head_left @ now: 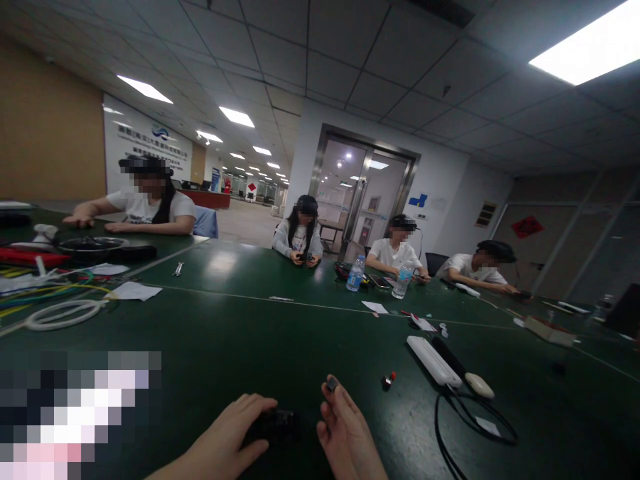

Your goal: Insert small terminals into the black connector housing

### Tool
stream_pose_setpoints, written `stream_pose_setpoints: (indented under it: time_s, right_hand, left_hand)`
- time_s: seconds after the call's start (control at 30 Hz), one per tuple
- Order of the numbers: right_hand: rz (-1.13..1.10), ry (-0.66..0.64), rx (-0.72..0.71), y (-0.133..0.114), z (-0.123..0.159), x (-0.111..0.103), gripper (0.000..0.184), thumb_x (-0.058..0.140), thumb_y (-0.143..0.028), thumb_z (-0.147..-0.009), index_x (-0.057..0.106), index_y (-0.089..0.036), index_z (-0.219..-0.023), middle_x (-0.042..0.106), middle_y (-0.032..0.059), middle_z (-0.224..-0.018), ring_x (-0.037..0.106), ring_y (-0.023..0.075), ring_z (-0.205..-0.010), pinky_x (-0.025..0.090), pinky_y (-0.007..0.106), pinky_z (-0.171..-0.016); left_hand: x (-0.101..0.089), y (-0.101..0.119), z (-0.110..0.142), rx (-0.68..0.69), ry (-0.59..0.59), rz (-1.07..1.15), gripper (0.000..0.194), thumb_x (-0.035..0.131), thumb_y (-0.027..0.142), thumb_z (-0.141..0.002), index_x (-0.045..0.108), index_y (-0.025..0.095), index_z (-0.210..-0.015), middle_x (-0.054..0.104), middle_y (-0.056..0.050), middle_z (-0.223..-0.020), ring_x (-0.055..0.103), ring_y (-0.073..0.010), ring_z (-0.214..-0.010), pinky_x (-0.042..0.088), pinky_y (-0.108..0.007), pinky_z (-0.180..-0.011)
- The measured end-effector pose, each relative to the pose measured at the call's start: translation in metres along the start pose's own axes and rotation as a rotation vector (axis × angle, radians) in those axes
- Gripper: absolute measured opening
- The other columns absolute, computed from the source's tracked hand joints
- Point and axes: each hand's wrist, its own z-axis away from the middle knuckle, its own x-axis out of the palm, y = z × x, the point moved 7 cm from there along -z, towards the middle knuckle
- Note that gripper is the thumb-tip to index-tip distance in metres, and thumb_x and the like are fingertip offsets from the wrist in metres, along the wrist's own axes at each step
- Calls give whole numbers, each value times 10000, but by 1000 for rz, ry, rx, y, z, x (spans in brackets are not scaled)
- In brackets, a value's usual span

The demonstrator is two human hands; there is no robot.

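My left hand (235, 433) comes in from the bottom, its fingers and thumb curved round a small black device (284, 421) that sits low over the dark green table (200, 367). The dark tabletop hides much of the device's outline. To its right, my right hand (347, 427) is raised, palm turned inward. Thumb and forefinger pinch a small dark block (332, 383), too small to name more exactly. A small metallic part with a red tip (388, 381) lies on the table to the right of my right hand.
A white power strip (433, 360), a black cable (437, 427) and a pale computer mouse (479, 385) lie at right. Two water bottles (355, 274) stand farther back. Coiled white cable (65, 315) and wires are at left. Several people sit around the table.
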Motion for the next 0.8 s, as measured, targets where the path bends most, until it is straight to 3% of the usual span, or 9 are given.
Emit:
stream_pose_setpoints:
  time_s: [0.8]
  right_hand:
    - [-26,21,23,0,3,-1,426,793,-319,-465,623,-210,-840,655,-8,-784,548,83,-577,394,195,-489]
  left_hand:
    - [2,-3,0,33,13,1,421,521,238,-716,490,278,-1134,538,-8,-1141,465,-207,-1061,325,-363,-960]
